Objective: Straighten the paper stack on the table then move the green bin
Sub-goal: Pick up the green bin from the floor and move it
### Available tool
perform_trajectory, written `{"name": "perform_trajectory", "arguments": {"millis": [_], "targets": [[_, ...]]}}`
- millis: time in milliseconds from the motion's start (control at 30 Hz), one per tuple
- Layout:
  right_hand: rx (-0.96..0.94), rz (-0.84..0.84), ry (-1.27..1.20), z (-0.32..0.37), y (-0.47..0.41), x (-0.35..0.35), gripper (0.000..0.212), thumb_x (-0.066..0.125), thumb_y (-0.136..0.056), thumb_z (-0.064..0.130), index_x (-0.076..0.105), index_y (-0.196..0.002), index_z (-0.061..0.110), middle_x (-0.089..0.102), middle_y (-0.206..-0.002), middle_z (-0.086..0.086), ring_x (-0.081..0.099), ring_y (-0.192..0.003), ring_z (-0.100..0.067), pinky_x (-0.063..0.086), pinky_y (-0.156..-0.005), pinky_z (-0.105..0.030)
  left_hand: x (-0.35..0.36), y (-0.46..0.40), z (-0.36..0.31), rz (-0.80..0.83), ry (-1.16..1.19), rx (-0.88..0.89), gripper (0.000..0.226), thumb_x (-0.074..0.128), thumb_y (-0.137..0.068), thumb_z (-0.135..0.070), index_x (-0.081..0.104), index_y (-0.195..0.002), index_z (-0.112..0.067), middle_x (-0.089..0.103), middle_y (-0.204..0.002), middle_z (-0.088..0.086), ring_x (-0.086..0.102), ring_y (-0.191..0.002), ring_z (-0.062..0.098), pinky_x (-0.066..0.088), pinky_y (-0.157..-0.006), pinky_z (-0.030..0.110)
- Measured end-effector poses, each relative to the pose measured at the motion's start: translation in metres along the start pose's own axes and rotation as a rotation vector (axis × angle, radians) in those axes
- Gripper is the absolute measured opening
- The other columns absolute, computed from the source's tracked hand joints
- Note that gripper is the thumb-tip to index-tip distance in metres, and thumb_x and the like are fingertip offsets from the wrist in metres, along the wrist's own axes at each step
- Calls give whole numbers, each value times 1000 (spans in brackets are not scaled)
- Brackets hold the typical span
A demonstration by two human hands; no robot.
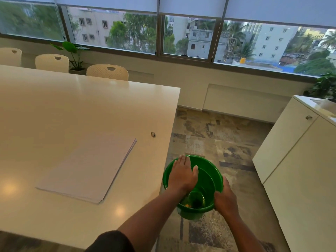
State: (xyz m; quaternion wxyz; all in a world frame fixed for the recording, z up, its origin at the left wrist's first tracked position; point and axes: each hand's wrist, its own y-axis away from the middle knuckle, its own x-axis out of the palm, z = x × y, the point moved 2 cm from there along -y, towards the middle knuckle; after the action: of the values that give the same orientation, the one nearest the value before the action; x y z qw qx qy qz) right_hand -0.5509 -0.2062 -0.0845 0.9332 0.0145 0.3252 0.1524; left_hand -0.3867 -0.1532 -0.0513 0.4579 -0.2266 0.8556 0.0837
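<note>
The green bin (pixel 209 171) stands on the floor just off the table's right edge, with a little dark and orange debris at its bottom. My left hand (pixel 182 174) lies across its left rim, back up and fingers straight, thumb pointing over the opening. My right hand (pixel 225 197) grips the near right rim, thumb along the outside; its fingers are mostly hidden. The paper stack (pixel 89 166) lies on the white table (pixel 72 106) near the front right, squared up apart from slightly fanned edges at its far corner.
A small dark object (pixel 153 134) sits on the table near its right edge. A white cabinet (pixel 300 160) stands to the right across a strip of patterned floor (pixel 227 135). Cream chairs (pixel 107 72) and a potted plant (pixel 75 55) line the far side under the windows.
</note>
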Motion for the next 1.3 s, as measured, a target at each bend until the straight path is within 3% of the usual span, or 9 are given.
{"name": "perform_trajectory", "arguments": {"millis": [133, 267, 467, 600, 767, 900, 1033, 1167, 1300], "targets": [[-24, -19, 11, 0, -1, 0, 61, 49, -93, 18, 24, -148, 32, 56, -77, 13, 67, -67, -14, 59, -64, -40, -30, -4, 31, -149, -20, -38, 59, 32, -100, -41, 33, -148, -7, 32, -156, 15, 27, -146, 31, 21, -118, 40], [-24, -20, 13, 1, -2, 0, 62, 46, -94, 16, 21, -149, 32, 56, -78, 9, 68, -68, -18, 59, -66, -43, -57, -15, 78, -93, -226, -195, 75, 26, -99, -50, 10, -155, -2, 6, -164, 18, 4, -152, 29, 5, -123, 40], [-24, -27, 20, 1, -3, 0, 61, 46, -96, 19, 20, -150, 29, 60, -80, 5, 68, -64, -17, 60, -62, -42, -44, -12, 79, -18, -324, -283, 100, 17, -89, -74, -3, -155, -1, -4, -164, 18, -5, -152, 28, -2, -123, 41], [-22, -28, 36, -1, -4, 1, 61, 46, -95, 16, 22, -149, 33, 63, -83, 2, 69, -63, -19, 60, -58, -41, -17, -6, 44, -7, -314, -202, 100, 15, -87, -74, -3, -154, -2, -3, -163, 19, -6, -152, 30, -3, -122, 42], [-58, -34, 43, -2, -5, 1, 49, 45, -96, 16, 33, -142, 28, 65, -86, 3, 67, -68, -15, 60, -62, -41, 13, -4, 1, 147, -230, -4, 86, 20, -96, -62, 2, -155, -4, 2, -164, 17, -2, -152, 26, 0, -123, 39], [-70, -37, 40, -1, -4, 0, 49, 46, -93, 13, 37, -139, 27, 65, -88, 1, 66, -70, -16, 58, -60, -36, 3, 2, 2, 18, -174, 13, 77, 23, -98, -56, 15, -155, -5, 16, -163, 16, 9, -152, 26, 4, -123, 39], [-77, -50, 53, -1, -3, -1, 57, 45, -92, 7, 33, -144, 25, 64, -86, -1, 65, -68, -17, 54, -57, -33, -30, 4, 35, -118, -192, -102, 73, 25, -99, -54, 20, -154, -6, 16, -163, 16, 11, -151, 29, 9, -123, 42], [-58, -32, 51, -2, -1, -1, 62, 44, -93, 7, 24, -149, 24, 62, -87, -2, 67, -69, -19, 56, -59, -36, -50, 9, 72, -109, -264, -290, 82, 21, -98, -58, 5, -155, -2, 3, -164, 19, 0, -152, 29, 4, -124, 43], [-58, -27, 33, -2, 2, 0, 64, 44, -92, 5, 23, -150, 24, 62, -88, -1, 65, -68, -16, 49, -52, -28, -42, 17, 72, -53, -302, -330, 85, 17, -97, -60, 2, -155, -1, 1, -164, 19, -1, -152, 29, 2, -124, 43]]}}
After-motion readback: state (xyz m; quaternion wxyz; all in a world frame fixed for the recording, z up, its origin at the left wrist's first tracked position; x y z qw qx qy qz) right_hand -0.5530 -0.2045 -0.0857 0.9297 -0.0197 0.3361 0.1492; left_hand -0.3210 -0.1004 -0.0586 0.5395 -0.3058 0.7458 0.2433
